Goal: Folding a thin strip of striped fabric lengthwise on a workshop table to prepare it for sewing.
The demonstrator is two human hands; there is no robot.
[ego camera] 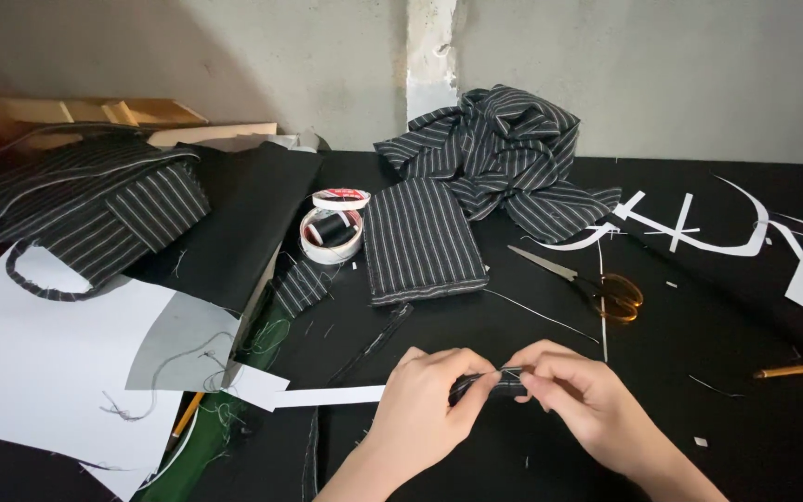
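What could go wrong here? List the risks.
1. The small dark striped piece is pinched between the left hand and right hand; it may slip or twist.
2. The open scissors lie close beyond the hands; a sleeve or finger could catch the blades.
3. Loose threads may snag.

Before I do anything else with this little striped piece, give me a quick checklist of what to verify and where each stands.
1. Both hands on the piece: ok. Left hand and right hand pinch the narrow dark strip between them.
2. Strip folded evenly: cannot tell, fingers cover most of it.
3. Scissors within sight: ok, lying on the black table beyond the right hand.
4. Thread at hand: ok, black spool sits inside the tape roll.
5. White paper strip out of the way: not ok, it runs under the left hand.
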